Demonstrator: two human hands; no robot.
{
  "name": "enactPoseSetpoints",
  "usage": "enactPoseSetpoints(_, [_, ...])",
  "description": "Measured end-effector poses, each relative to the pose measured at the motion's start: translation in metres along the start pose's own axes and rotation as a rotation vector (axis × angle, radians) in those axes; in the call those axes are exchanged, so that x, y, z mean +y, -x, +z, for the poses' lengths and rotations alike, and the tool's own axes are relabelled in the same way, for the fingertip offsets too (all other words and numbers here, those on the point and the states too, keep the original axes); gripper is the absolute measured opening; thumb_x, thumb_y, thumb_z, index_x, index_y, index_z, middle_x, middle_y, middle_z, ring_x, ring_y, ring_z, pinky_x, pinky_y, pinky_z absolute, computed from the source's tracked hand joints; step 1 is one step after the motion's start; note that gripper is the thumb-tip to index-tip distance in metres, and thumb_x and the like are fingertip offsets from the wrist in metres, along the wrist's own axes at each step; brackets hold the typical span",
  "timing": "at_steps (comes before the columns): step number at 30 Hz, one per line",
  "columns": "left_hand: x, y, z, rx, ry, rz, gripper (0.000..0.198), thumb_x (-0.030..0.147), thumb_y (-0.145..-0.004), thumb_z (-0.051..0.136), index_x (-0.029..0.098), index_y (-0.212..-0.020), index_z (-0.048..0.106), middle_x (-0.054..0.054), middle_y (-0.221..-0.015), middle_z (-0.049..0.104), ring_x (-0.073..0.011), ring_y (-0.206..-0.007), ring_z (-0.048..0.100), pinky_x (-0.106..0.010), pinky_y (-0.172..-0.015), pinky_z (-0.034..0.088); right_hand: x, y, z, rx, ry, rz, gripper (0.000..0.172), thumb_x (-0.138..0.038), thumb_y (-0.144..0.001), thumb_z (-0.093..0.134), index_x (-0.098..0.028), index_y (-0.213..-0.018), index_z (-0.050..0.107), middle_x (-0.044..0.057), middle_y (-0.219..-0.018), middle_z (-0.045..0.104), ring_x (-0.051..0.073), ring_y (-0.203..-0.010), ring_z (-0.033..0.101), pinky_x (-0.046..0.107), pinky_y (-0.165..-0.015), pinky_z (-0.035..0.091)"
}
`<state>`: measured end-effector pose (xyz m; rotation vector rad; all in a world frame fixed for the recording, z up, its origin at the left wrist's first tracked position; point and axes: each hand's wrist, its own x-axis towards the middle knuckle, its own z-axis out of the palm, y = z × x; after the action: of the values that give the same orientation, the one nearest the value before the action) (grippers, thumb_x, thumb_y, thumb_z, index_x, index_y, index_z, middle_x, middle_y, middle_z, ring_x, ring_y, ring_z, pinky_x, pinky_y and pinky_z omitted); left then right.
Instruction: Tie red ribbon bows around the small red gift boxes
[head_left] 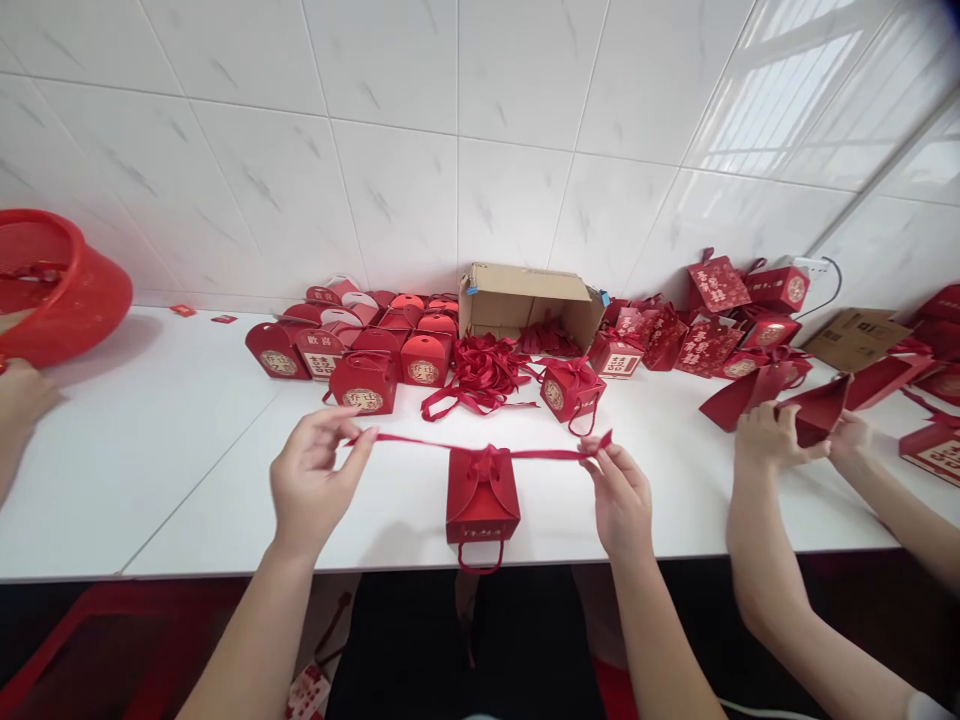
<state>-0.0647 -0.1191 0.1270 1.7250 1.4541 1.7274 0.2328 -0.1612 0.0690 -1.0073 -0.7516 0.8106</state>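
Note:
A small red gift box [482, 505] stands at the table's front edge, its cord handle hanging over the edge. From its top a red ribbon [544, 455] stretches out to both sides, nearly level and taut, with a knot or loop in the middle. My left hand [315, 475] pinches the left end between thumb and fingers. On the other side my right hand [619, 492] pinches the right end, whose tip sticks up past the fingers. Neither hand touches the box itself. Behind it lies a heap of loose red ribbons [487, 375].
Red boxes [364, 382] stand grouped at the back left, and more boxes [705, 345] at the back right. An open cardboard box [525, 285] leans by the wall. A red basin [82, 290] is far left, near another person's hand [26, 400]. At right, a co-worker's hands [772, 435] hold a red box.

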Motion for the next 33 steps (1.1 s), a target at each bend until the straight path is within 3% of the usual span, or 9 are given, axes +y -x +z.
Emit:
enactPoseSetpoints(5, [-0.063,0.032,-0.03,-0.011,-0.084,-0.302,0.029,0.034,-0.072,0.069,0.022,-0.096,0.057,0.001,-0.076,0.054,-0.0154,-0.075,0.057,-0.029,-0.078,0.049,0.04,0.014,-0.06,0.208,0.16,0.257,0.027,-0.043,-0.066,0.071,-0.018,-0.076,0.063,0.009,-0.094,0.068,0.028,-0.098,0.061,0.039,-0.078,0.049])
enactPoseSetpoints(8, [-0.084,0.041,-0.026,-0.11,-0.11,-0.328,0.024,0.035,-0.073,0.067,0.022,-0.091,0.058,-0.001,-0.084,0.056,-0.0191,-0.086,0.059,-0.035,-0.086,0.049,0.047,0.017,-0.066,0.234,0.432,0.219,0.04,-0.047,-0.071,0.065,-0.017,-0.097,0.064,0.014,-0.115,0.06,0.031,-0.109,0.055,0.042,-0.087,0.047])
enactPoseSetpoints(11, [-0.076,0.044,-0.006,-0.147,-0.144,-0.18,0.017,0.034,-0.077,0.063,0.021,-0.087,0.059,-0.005,-0.101,0.056,-0.0221,-0.104,0.055,-0.039,-0.097,0.044,0.038,0.018,-0.044,0.236,0.642,-0.054,0.044,-0.045,-0.082,0.054,-0.018,-0.116,0.056,0.015,-0.129,0.048,0.029,-0.118,0.048,0.045,-0.095,0.043])
enactPoseSetpoints(15, [-0.04,0.044,0.031,-0.359,0.079,-0.119,0.012,0.031,-0.081,0.057,0.02,-0.088,0.057,-0.005,-0.102,0.055,-0.0197,-0.106,0.055,-0.036,-0.098,0.044,0.023,0.02,0.004,-0.247,0.638,-0.244,0.027,-0.034,-0.088,0.049,-0.02,-0.108,0.061,0.012,-0.114,0.056,0.024,-0.111,0.052,0.044,-0.096,0.042])
enactPoseSetpoints(18, [-0.019,0.047,0.051,-0.473,0.155,-0.11,0.01,0.027,-0.082,0.056,0.021,-0.09,0.057,-0.005,-0.101,0.054,-0.0186,-0.104,0.055,-0.036,-0.096,0.046,0.02,0.022,0.03,-0.447,0.619,-0.235,0.028,-0.032,-0.089,0.05,-0.023,-0.114,0.058,0.01,-0.115,0.054,0.022,-0.108,0.054,0.042,-0.095,0.045])
enactPoseSetpoints(23, [-0.015,0.053,0.062,-0.52,0.107,-0.084,0.013,0.024,-0.08,0.056,0.022,-0.093,0.056,-0.005,-0.102,0.052,-0.0196,-0.103,0.054,-0.036,-0.091,0.048,0.029,0.025,0.042,-0.492,0.643,-0.171,0.037,-0.035,-0.088,0.05,-0.022,-0.122,0.051,0.011,-0.117,0.053,0.022,-0.104,0.055,0.038,-0.086,0.049])
enactPoseSetpoints(26, [-0.018,0.054,0.061,-0.526,0.08,-0.136,0.018,0.027,-0.079,0.057,0.022,-0.097,0.053,-0.006,-0.106,0.05,-0.0197,-0.103,0.053,-0.033,-0.082,0.049,0.035,0.026,0.042,-0.44,0.639,-0.051,0.039,-0.041,-0.09,0.044,-0.019,-0.122,0.046,0.009,-0.106,0.055,0.016,-0.076,0.058,0.031,-0.068,0.05])
enactPoseSetpoints(30, [-0.019,0.047,0.058,-0.583,0.037,-0.274,0.029,0.035,-0.075,0.061,0.022,-0.098,0.047,-0.004,-0.104,0.052,-0.0152,-0.084,0.053,-0.028,-0.07,0.047,0.036,0.023,0.042,-0.416,0.632,0.056,0.031,-0.047,-0.09,0.041,-0.018,-0.092,0.051,0.001,-0.079,0.055,0.012,-0.058,0.048,0.026,-0.056,0.041])
enactPoseSetpoints(33, [-0.021,0.039,0.054,-0.684,-0.021,-0.269,0.028,0.043,-0.074,0.061,0.021,-0.084,0.048,0.001,-0.085,0.052,-0.0134,-0.072,0.05,-0.027,-0.067,0.043,0.032,0.017,0.041,-0.446,0.674,0.043,0.039,-0.051,-0.087,0.045,-0.019,-0.064,0.046,-0.002,-0.061,0.047,0.013,-0.057,0.043,0.026,-0.055,0.035])
